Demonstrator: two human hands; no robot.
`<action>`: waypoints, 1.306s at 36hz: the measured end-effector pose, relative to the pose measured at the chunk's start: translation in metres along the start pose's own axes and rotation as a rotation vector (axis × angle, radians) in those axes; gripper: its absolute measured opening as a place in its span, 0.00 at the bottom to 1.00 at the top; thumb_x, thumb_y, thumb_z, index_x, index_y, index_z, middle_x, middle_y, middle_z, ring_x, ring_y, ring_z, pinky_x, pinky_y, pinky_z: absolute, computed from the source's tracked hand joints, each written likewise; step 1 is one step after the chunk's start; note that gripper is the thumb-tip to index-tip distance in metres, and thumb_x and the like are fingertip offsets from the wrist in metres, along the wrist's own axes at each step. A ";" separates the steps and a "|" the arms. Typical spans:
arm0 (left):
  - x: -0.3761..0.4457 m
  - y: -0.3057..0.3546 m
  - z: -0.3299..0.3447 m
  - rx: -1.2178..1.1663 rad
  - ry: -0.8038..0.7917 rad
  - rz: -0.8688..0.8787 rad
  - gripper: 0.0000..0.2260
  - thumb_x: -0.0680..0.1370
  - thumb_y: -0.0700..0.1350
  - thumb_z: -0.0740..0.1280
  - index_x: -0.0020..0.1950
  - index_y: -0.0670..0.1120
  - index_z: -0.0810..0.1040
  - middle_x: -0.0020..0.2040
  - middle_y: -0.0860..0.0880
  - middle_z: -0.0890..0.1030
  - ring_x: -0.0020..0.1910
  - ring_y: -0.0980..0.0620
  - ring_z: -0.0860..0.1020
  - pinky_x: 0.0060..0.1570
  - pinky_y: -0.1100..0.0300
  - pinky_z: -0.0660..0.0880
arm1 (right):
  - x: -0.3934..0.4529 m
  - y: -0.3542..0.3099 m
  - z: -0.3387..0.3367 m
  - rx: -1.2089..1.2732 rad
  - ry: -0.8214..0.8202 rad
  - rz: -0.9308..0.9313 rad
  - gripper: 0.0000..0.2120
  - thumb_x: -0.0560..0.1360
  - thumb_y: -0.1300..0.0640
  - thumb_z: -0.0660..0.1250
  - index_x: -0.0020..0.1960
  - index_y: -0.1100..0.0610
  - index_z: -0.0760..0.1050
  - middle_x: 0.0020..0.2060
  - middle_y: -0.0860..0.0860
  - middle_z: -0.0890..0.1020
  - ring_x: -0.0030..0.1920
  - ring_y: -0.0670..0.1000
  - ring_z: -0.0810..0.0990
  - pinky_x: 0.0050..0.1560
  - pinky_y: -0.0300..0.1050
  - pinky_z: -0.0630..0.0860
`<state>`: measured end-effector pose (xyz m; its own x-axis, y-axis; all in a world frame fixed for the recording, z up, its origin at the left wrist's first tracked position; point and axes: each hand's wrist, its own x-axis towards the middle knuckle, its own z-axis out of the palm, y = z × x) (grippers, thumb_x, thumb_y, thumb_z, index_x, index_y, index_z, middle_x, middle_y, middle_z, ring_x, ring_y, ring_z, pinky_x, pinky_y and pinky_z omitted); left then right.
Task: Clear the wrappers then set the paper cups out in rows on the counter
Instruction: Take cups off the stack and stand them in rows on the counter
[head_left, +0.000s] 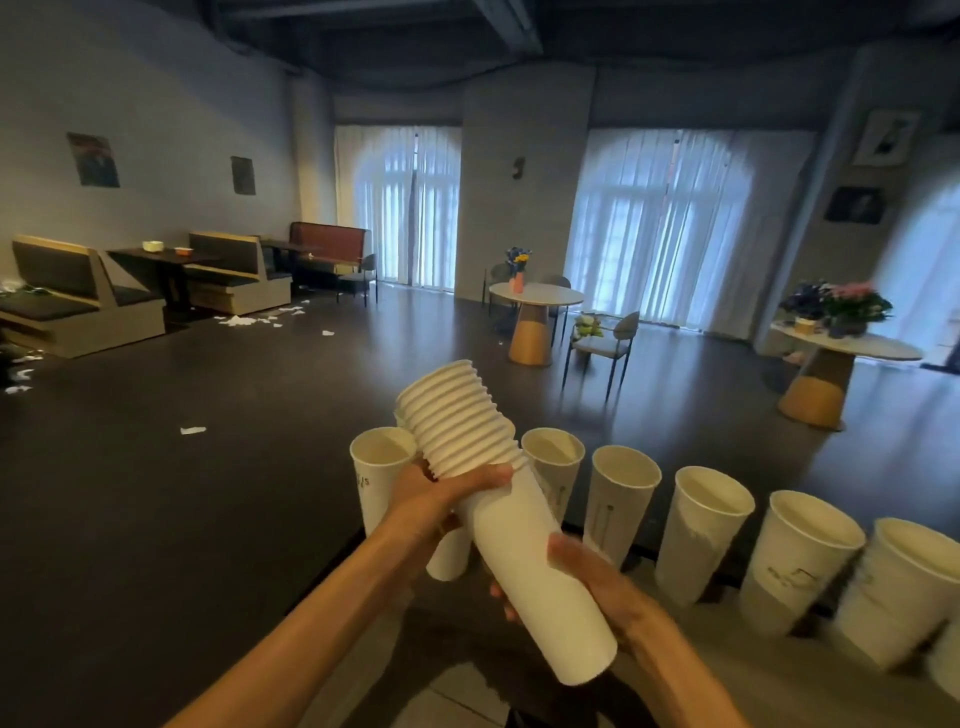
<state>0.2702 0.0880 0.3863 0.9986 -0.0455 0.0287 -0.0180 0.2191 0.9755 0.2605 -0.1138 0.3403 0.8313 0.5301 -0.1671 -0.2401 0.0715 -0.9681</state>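
Observation:
I hold a nested stack of white paper cups (524, 545) tilted, rims pointing up and away. My left hand (441, 499) grips the stack just below the ribbed band of rims (457, 415). My right hand (597, 582) is wrapped around the lower body of the outermost cup. Several single paper cups stand upright in a row on the counter (675, 696), from one at the left (376, 483) behind my left hand to one at the far right (898, 587). Another cup (449, 553) is partly hidden under the stack.
Beyond the counter edge lies a dark floor with scraps of white paper (193, 430). Booth seats and a table (156, 254) line the left wall. Round tables (535, 296) with flowers and a chair (605, 343) stand by the curtained windows.

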 end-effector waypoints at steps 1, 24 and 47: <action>0.001 0.000 0.003 0.008 0.026 0.013 0.43 0.50 0.54 0.83 0.63 0.49 0.77 0.58 0.46 0.85 0.59 0.46 0.82 0.57 0.45 0.81 | -0.002 0.002 -0.002 -0.069 -0.018 -0.002 0.44 0.61 0.37 0.79 0.67 0.59 0.67 0.52 0.61 0.83 0.49 0.58 0.83 0.50 0.52 0.81; 0.013 0.042 -0.032 -0.099 0.420 0.267 0.36 0.49 0.54 0.82 0.55 0.56 0.74 0.57 0.50 0.82 0.57 0.50 0.81 0.62 0.43 0.78 | 0.047 0.047 -0.010 -0.730 0.679 -0.106 0.49 0.53 0.33 0.80 0.69 0.46 0.68 0.65 0.46 0.78 0.66 0.51 0.76 0.65 0.57 0.75; -0.013 0.013 0.074 0.077 -0.022 0.114 0.37 0.54 0.55 0.82 0.60 0.47 0.78 0.53 0.46 0.86 0.54 0.46 0.85 0.56 0.42 0.81 | -0.045 0.034 -0.053 -0.135 0.604 0.045 0.14 0.81 0.57 0.62 0.62 0.63 0.77 0.50 0.57 0.84 0.49 0.57 0.83 0.57 0.58 0.79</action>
<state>0.2528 0.0198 0.4146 0.9885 -0.0457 0.1439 -0.1357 0.1487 0.9795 0.2412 -0.1799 0.3047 0.9681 -0.0442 -0.2465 -0.2491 -0.0686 -0.9661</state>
